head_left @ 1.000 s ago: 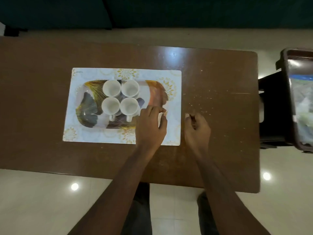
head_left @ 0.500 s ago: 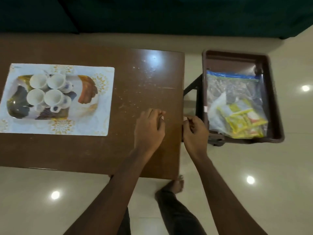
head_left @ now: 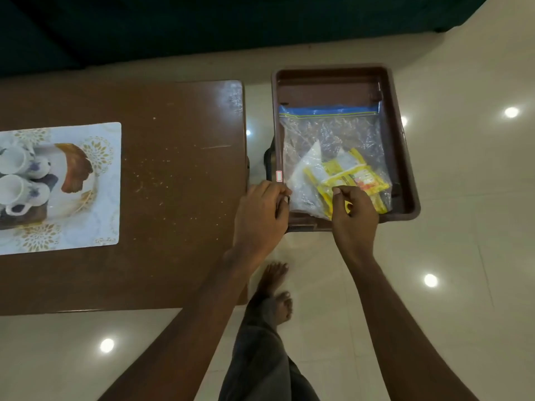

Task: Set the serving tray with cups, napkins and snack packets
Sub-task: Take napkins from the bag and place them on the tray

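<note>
Both hands [head_left: 262,215] [head_left: 351,215] curled (loosely) – over bag [head_left: 330,146]

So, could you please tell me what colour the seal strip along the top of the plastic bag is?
Blue, with a thin yellowish line; the seal strip shows clearly in the head view.
</note>
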